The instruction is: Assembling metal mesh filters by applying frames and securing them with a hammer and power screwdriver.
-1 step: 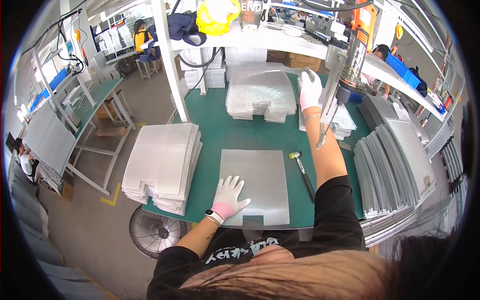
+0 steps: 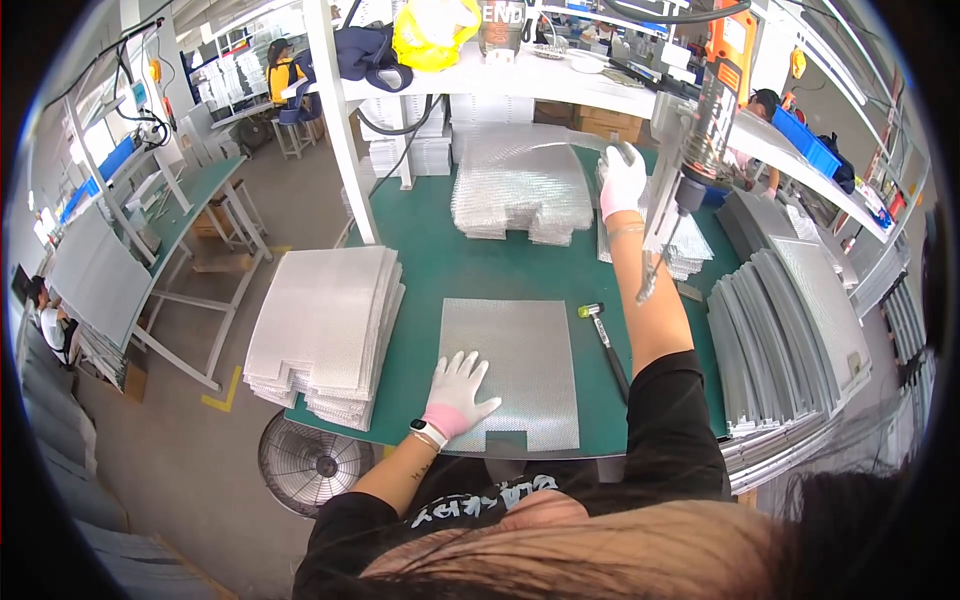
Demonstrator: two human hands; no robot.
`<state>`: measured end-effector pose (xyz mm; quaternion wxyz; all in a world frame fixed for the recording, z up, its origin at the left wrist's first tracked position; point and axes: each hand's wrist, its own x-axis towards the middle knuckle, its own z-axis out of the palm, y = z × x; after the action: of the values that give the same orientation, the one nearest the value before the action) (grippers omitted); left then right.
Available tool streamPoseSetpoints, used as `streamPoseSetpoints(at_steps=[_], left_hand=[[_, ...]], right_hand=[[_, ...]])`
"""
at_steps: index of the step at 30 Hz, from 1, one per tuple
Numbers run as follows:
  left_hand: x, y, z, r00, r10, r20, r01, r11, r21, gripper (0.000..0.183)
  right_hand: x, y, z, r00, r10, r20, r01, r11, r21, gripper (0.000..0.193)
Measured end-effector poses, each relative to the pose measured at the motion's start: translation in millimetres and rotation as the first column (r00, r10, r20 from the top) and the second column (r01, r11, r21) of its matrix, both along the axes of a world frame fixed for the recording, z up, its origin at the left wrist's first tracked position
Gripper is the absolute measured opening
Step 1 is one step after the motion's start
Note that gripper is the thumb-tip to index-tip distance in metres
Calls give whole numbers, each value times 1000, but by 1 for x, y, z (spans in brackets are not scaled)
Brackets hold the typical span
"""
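My left hand (image 2: 461,396), in a white glove with a pink cuff, lies flat with fingers apart on a silver mesh sheet (image 2: 530,370). That sheet has a notch in its near edge. Far to the right, my gloved right hand (image 2: 622,180) is closed on the raised corner of a thin mesh sheet (image 2: 560,140) at the top of the back stack (image 2: 520,195). Its fingertips are partly hidden. Between the flat sheet and my right arm rests a mallet (image 2: 604,350) with a green-and-white head and black handle.
Notched mesh sheets form a stack (image 2: 320,310) on the left of the green table (image 2: 420,260). Grey panels (image 2: 780,330) stand in a row on the right. An orange power screwdriver (image 2: 705,120) hangs near my right forearm. A floor fan (image 2: 318,465) is below left.
The hanging screwdriver has shifted very slightly to the right and down. Both hands and the sheets look almost the same.
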<state>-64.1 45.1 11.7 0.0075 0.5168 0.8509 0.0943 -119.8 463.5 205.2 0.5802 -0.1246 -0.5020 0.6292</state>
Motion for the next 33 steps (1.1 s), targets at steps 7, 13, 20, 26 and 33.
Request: streamPoseSetpoints(at_steps=[7, 13, 20, 26, 33], left_hand=[[-1, -6, -1, 1000, 16, 15, -16, 999, 38, 77], [1, -5, 1, 1000, 13, 11, -13, 999, 37, 76], [2, -5, 2, 1000, 15, 13, -15, 999, 34, 76], [2, -6, 0, 1000, 21, 11, -21, 999, 42, 76], [-1, 0, -5, 999, 3, -34, -1, 998, 68, 73]], right_hand=[[5, 17, -2, 857, 483, 180, -378, 827, -417, 107], [7, 15, 5, 774, 614, 154, -567, 781, -263, 101], [18, 10, 8, 839, 536, 91, -532, 844, -68, 75], [22, 14, -11, 760, 580, 292, -535, 814, -225, 59], [29, 12, -19, 847, 529, -60, -506, 835, 219, 57]])
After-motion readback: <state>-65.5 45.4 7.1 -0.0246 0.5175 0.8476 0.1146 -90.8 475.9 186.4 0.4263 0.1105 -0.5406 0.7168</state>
